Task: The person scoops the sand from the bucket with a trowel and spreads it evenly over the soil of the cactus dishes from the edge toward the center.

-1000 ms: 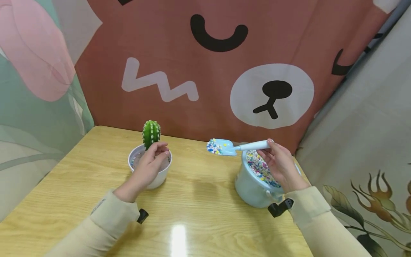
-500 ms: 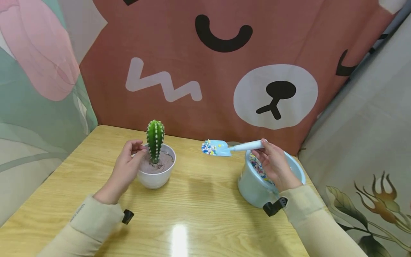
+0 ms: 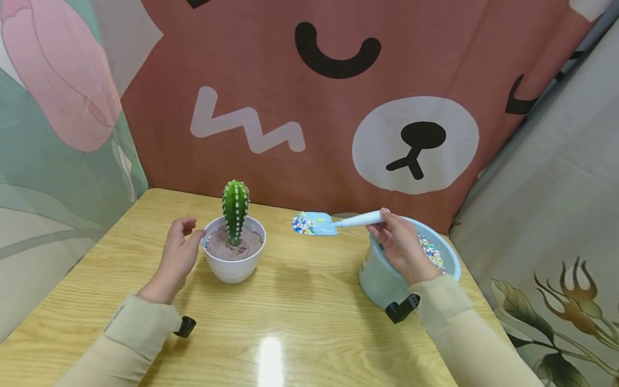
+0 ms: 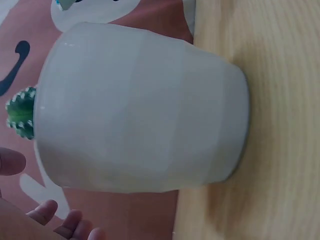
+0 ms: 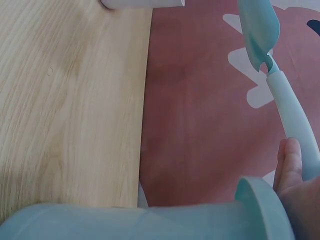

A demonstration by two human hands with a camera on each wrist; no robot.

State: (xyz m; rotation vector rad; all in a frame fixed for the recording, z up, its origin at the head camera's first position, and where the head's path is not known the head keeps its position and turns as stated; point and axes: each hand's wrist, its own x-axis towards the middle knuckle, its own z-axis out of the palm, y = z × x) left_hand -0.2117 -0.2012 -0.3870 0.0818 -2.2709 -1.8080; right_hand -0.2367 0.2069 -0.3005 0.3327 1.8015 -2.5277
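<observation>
My right hand [image 3: 402, 244] grips the end of a light blue trowel [image 3: 358, 220], with white, blue and yellow beads [image 3: 303, 223] heaped on its blade. The trowel is held level above the table, between the pot and the bucket. To the left, a green cactus [image 3: 235, 209] stands upright in a white pot [image 3: 234, 270], its base set in a greyish-brown surface. A few coloured bits show at the pot's left inner rim. Beside that rim is my left hand [image 3: 176, 257], its fingers loosely bent around nothing; whether the thumb touches the rim I cannot tell.
Under my right hand stands a light blue bucket [image 3: 379, 285] holding many coloured beads [image 3: 432, 252]. The wooden table [image 3: 290, 333] meets a printed reddish-brown cloth [image 3: 271, 177] at its back edge. Curtains [image 3: 546, 188] hang at the right.
My left hand has moved from over the pot to its left side, uncovering the cactus base. The loaded trowel has shifted left toward the pot, still in my right hand.
</observation>
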